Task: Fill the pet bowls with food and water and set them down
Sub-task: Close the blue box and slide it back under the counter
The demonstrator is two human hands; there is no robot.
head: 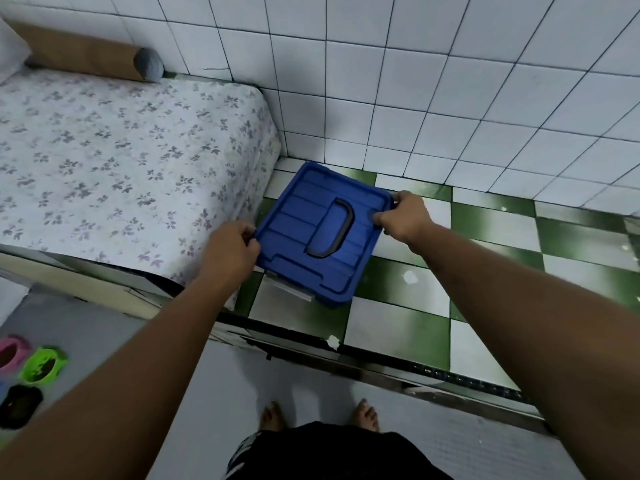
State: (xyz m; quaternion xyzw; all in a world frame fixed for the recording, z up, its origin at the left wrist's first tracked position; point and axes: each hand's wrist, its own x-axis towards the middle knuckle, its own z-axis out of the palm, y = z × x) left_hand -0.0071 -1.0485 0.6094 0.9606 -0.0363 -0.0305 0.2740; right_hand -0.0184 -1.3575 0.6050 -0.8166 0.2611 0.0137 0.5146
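My left grip [230,251] and right grip [403,216] clasp opposite edges of the blue storage-bin lid [304,216] beside the bed [104,150]. Next, I judge, it lifts off. The pet bowls [57,355] sit well apart.

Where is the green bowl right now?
In the head view, the green bowl sits on the grey floor at the lower left, next to the pink bowl and the black bowl.

A home bedroom: a mattress [131,161] in a floral sheet with a bolster pillow [93,55], white tiled walls [433,81], green-and-white checkered floor [485,271].
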